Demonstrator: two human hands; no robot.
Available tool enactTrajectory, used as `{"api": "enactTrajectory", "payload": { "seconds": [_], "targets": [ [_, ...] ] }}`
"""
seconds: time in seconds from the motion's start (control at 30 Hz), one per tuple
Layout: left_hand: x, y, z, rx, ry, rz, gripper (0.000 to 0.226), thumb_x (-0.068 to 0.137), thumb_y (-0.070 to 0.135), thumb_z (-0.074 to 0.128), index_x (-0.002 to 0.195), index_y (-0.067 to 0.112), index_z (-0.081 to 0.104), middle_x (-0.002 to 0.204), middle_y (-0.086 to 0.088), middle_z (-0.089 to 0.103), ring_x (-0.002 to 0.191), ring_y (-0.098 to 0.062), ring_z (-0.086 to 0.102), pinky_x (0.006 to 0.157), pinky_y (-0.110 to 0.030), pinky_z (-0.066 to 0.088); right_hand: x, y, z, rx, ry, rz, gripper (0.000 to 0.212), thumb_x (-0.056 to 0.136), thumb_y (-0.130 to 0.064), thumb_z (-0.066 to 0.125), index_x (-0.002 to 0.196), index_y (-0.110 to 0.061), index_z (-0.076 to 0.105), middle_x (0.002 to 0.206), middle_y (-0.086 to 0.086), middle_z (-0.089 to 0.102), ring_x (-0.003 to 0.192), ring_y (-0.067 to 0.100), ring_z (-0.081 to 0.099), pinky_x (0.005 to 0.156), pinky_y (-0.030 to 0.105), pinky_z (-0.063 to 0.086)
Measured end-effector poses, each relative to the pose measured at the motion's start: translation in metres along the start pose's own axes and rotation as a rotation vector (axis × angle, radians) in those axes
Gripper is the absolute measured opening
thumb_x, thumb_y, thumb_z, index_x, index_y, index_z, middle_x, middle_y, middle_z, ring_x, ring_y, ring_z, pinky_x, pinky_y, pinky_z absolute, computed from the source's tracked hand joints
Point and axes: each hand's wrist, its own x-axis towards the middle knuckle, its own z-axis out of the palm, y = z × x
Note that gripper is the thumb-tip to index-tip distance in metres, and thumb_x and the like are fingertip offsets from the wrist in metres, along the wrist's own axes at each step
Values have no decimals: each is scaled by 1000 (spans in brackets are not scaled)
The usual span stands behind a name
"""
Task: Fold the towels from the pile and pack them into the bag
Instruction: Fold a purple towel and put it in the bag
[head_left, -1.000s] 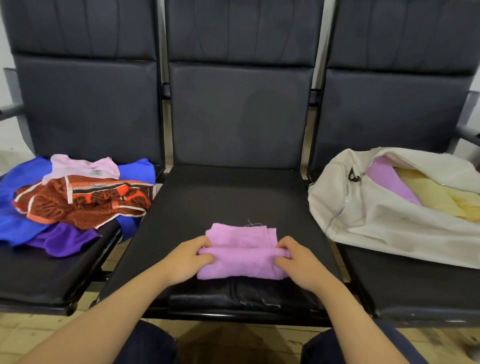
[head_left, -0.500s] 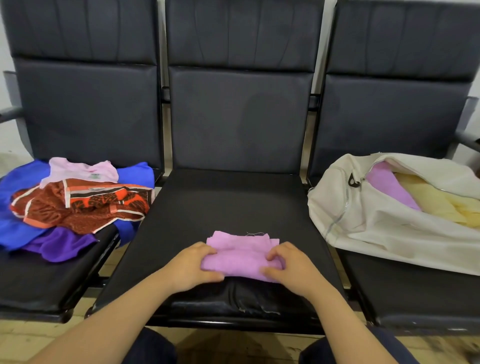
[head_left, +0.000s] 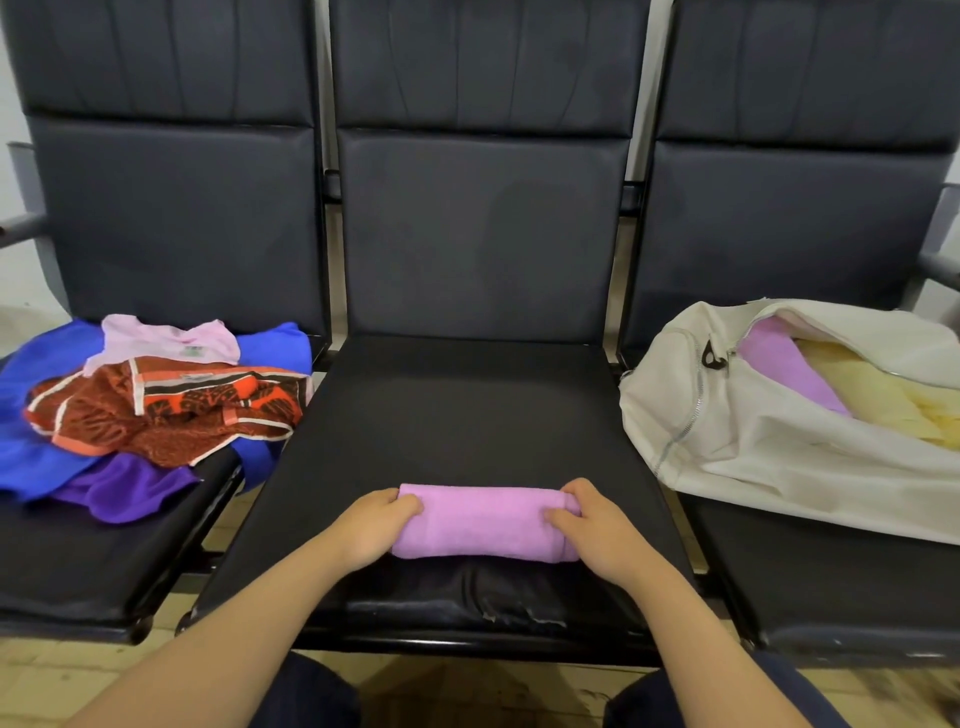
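Item: folded lilac terry towel (head_left: 485, 522), compact oblong bundle, lying across the front part of the middle black padded seat (head_left: 457, 410), long side running left to right. Left hand (head_left: 375, 527): at the bundle's left end, fingers curled over its top edge, thumb underneath not visible. Right hand (head_left: 592, 530): at the bundle's right end, fingers wrapped over the far edge and thumb pressed onto the top face. The hands sit well apart, one at each end, both gripping the same towel. Pile of unfolded towels (head_left: 150, 400): on the left black seat (head_left: 78, 566), comprising a royal-blue cloth at the bottom, a pale pink one at the back, an orange-and-brown patterned one with cream borders on top, and a deep purple one spilling toward the front edge. Cream fabric zip bag (head_left: 753, 441): lying on its side on the right black seat (head_left: 831, 597), mouth open toward the upper right, a lilac towel and pale yellow towels visible inside. Seat front edge of the middle chair: cracked, worn upholstery. Floor: pale tiles below.
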Motion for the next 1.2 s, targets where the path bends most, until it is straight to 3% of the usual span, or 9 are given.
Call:
{"api": "enactTrajectory", "payload": {
  "seconds": [0.17,0.37,0.5,0.6,0.7,0.77,0.97,1.1,1.2],
  "targets": [
    [12,-4,12,342,165,-82,40,97,50,35,99,15,54,107,-7,63,95,-23,59,88,-36,48,13,2,14,-177,49,111,29,99,-42,44,98,-14,49,99,3,56,79,15,51,71,28,42],
    [11,19,17,646,409,-105,44,96,56,37,107,14,44,103,-4,62,93,-23,63,67,-31,42,28,-1,20,-242,12,20,42,99,-30,42,140,-24,46,139,6,46,124,26,46,105,36,39],
    [5,29,29,709,384,32,42,101,47,28,111,18,57,106,-3,66,97,-24,64,72,-30,42,22,-4,17,-70,-48,20,23,95,-26,49,100,-12,66,96,4,66,88,19,60,77,29,47],
    [2,30,37,570,323,7,46,102,44,27,106,15,63,104,-6,66,95,-24,63,74,-30,44,17,-8,15,39,-100,78,28,87,-33,59,76,-8,57,70,3,57,62,13,52,57,23,41],
    [6,31,39,315,191,-69,47,101,41,31,91,7,63,96,-10,68,85,-25,64,77,-33,50,12,-16,15,91,-252,99,32,85,-35,61,65,-12,50,61,3,49,57,14,45,60,24,38],
    [7,40,43,128,115,-117,41,100,39,35,86,8,59,89,-10,67,73,-23,63,75,-34,53,10,-21,16,114,-291,83,28,85,-36,63,74,-11,55,70,4,51,63,14,47,63,24,39],
    [5,59,46,-634,-121,-409,45,83,27,72,116,3,56,108,-17,66,93,-33,68,75,-44,59,4,-23,13,150,-309,38,16,87,-34,66,85,-18,64,83,-7,64,74,5,59,64,17,44],
    [0,66,39,-784,-177,-413,44,78,22,76,115,4,59,108,-18,68,97,-36,67,84,-50,56,1,-21,13,202,-294,-15,24,82,-32,72,103,-22,66,102,-9,70,94,7,66,85,26,54],
    [-2,78,42,-756,-102,-293,39,80,23,73,113,9,55,107,-15,68,96,-33,67,87,-50,55,0,-23,11,228,-252,-34,30,79,-29,74,106,-22,62,104,-9,68,95,6,66,83,25,54]
  ]
}}
